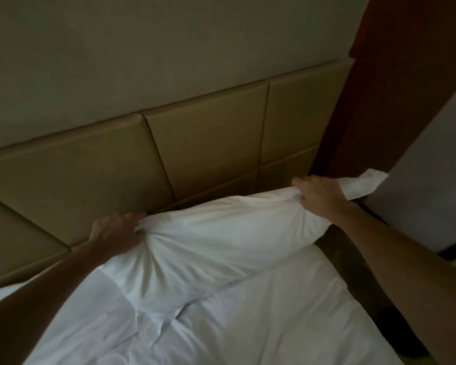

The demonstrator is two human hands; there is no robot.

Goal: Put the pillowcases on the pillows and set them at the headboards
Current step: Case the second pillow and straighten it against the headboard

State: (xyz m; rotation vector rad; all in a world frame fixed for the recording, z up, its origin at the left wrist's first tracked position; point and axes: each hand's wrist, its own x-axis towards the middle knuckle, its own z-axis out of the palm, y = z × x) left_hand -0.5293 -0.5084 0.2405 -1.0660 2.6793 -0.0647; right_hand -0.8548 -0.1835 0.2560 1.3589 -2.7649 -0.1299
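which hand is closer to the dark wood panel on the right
Right. The right hand grips the pillow at its end just below the dark wood panel. The left hand grips the opposite end, against the headboard, far from the panel.

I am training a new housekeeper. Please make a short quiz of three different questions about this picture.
1. True or false: the pillow lies flat in the middle of the bed.
2. Which hand holds the pillowcase end with loose cloth sticking out? A. left hand B. right hand
3. What stands directly behind the pillow?

Key
1. False; it is at the head of the bed.
2. B
3. The padded headboard.
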